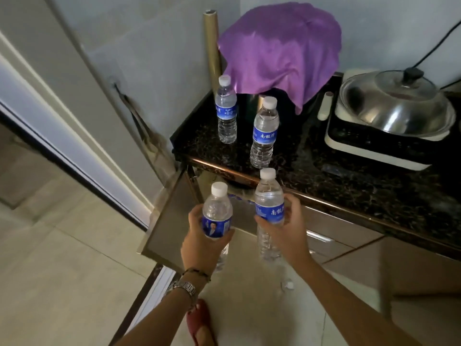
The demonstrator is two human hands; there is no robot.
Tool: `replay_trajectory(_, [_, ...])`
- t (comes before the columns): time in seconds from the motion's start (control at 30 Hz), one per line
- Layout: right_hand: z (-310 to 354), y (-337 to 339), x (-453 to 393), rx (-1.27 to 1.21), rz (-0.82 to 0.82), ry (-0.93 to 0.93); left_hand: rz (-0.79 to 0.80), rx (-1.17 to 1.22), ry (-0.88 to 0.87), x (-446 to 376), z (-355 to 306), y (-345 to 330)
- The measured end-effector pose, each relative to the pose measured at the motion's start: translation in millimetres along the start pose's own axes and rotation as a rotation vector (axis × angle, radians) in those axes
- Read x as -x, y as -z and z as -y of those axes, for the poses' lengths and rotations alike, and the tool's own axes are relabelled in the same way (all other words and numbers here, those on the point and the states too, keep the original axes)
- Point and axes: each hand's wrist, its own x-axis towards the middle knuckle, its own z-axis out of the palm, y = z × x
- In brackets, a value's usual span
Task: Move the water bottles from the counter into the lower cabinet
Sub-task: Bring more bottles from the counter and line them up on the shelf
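Two clear water bottles with blue labels and white caps stand on the dark speckled counter (324, 176): one at the back (226, 109), one nearer the front edge (265, 132). My left hand (199, 242) grips a third bottle (216, 212) upright in front of the open lower cabinet (224, 193). My right hand (287, 226) grips a fourth bottle (269, 206), also upright, just below the counter's edge. The cabinet door (169, 218) hangs open to the left. Blue labels show faintly inside the cabinet behind the held bottles.
A purple cloth (282, 48) covers something at the back of the counter. A steel lidded pot (396, 108) sits on a white cooker at the right. A gold tube (212, 46) leans in the corner. Drawers lie right of the cabinet. My red slipper (199, 323) is on the tiled floor.
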Motion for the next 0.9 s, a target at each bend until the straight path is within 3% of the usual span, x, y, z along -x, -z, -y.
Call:
replay_trajectory(0.23, [-18, -63, -6, 0.079, -0.063, -0.105, 0.121, -0.017, 0.039, -52, 54, 8])
replay_trajectory(0.47, [-60, -89, -15, 0.098, -0.062, -0.114, 0.12, 0.013, 0.133, -64, 86, -20])
replay_trajectory(0.9, [-266, -143, -51, 0.007, -0.028, -0.123, 0.041, 0.077, 0.196, -87, 241, -168])
